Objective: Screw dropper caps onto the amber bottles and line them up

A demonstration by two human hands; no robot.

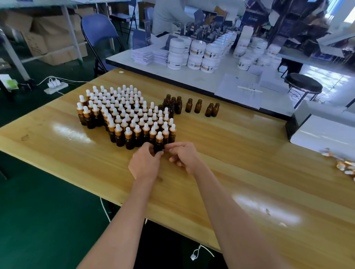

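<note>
Your left hand [146, 161] wraps its fingers round the lower body of one capped bottle [159, 142]. Your right hand [184, 158] pinches the same bottle from its right side with thumb and forefinger, the other fingers curled under. The bottle stands upright on the counter [242, 167], touching the near right corner of the capped block [122, 111].

That block is a tight cluster of amber bottles with gold collars and white bulbs, packed shoulder to shoulder in slanting rows. Behind its right end stand the open bottles [173, 105], necks bare, some bunched together and four more set in two pairs further right. The dark glass hides whether any of them hold liquid.

Loose caps [352, 168] lie heaped at the counter's right edge, well apart from your hands. A broad stretch of bare wood lies between them and your right hand. A white box [325, 130] sits just behind the caps. Its inside is out of view.

The counter's near edge runs slantwise under your forearms. Its left corner is well to the left of the block, with more bare wood between them. The back edge butts against a far table [195, 80] bearing stacked white jars [196, 53], lids on.
</note>
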